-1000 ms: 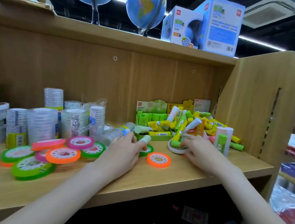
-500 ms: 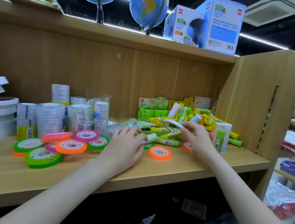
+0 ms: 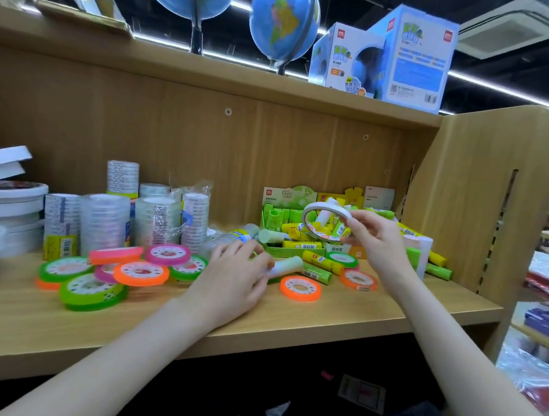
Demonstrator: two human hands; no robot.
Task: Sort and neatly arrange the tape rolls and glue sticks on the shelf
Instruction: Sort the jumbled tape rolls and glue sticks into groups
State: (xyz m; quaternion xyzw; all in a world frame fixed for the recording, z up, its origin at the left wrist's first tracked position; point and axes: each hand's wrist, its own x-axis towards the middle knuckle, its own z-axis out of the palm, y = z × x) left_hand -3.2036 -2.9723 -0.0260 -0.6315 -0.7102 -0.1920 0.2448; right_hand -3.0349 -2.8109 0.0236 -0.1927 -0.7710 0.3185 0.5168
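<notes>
Progress: I judge the sorting to be at an early stage. Tape and glue are only partly separated on the shelf (image 3: 323, 321).
Done so far: the clear tape stacks (image 3: 112, 223) stand upright at the back left, beside the large white rolls (image 3: 4, 204) piled at the far left.
Left to do, tape: the neon tape rolls (image 3: 141, 273) lie flat in a loose, overlapping scatter at the front left. One orange roll (image 3: 300, 288) lies apart near the shelf centre, and two more small rolls lie just in front of the glue boxes.
Left to do, glue: the glue sticks (image 3: 321, 261) lie in a heap in and around the green display box (image 3: 286, 209) at the back right, several spilled onto the shelf.
Left hand (image 3: 233, 280): my fingers curl round a white glue stick (image 3: 286, 266) that lies on the shelf between the neon rolls and the glue heap.
Right hand (image 3: 378, 240): raised above the glue heap, thumb and fingers pinching the rim of a thin white tape ring (image 3: 326, 209), which is held clear of the shelf and tilted.
Next, as a judgement: the ring belongs with the tape at the left, the white stick with the glue at the right.
</notes>
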